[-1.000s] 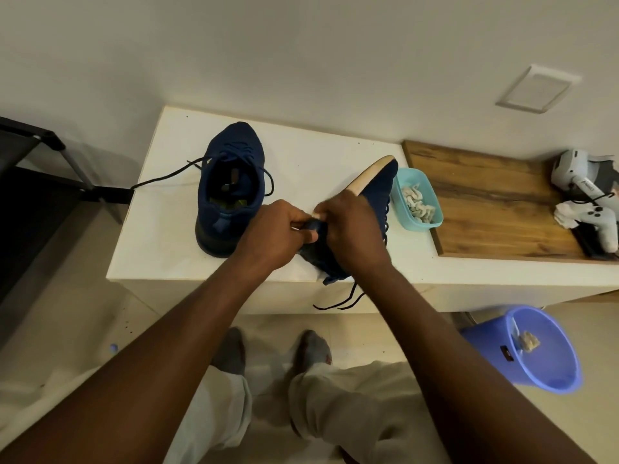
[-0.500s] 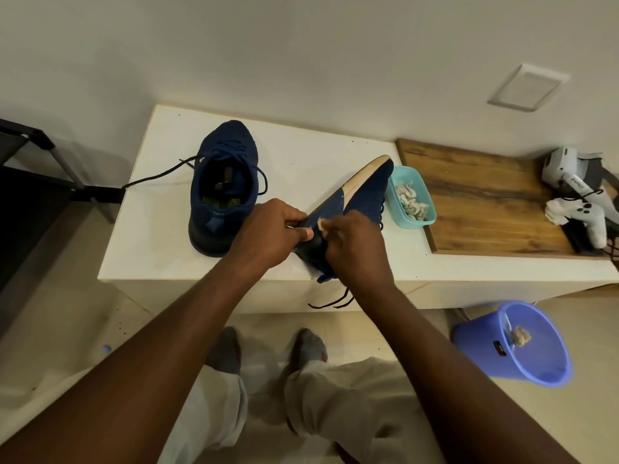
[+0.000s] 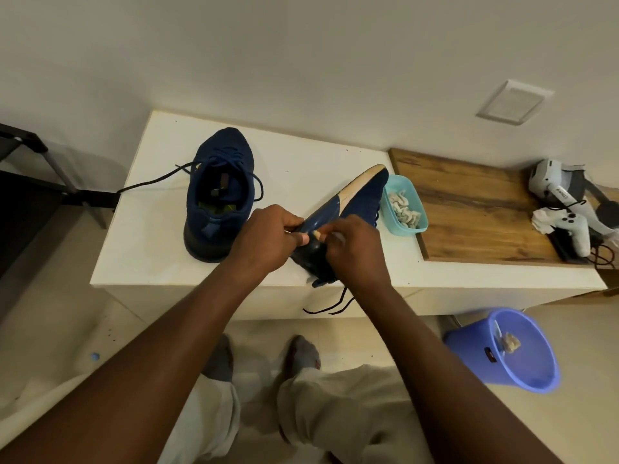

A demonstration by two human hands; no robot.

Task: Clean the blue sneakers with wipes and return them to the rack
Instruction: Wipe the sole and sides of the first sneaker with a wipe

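One blue sneaker (image 3: pixel 219 195) stands upright on the white table (image 3: pixel 157 236), its toe toward the wall. The second blue sneaker (image 3: pixel 360 199) is tilted on its side with its sole turned to the upper left. My left hand (image 3: pixel 268 239) grips that sneaker's heel end. My right hand (image 3: pixel 355 249) pinches a small pale wipe (image 3: pixel 316 233) against the sole near the heel; most of the wipe is hidden by my fingers. Black laces hang over the table's front edge.
A teal tub (image 3: pixel 420 226) of rolled wipes sits beside the tilted sneaker. A wooden board (image 3: pixel 469 209) and a white headset with controllers (image 3: pixel 569 209) lie at the right. A blue bin (image 3: pixel 522 353) with a used wipe stands on the floor. A black rack (image 3: pixel 30 182) is at left.
My right hand slid down the sole toward the heel, uncovering more of the sole. The left hand kept its grip. The camera view shifted slightly.
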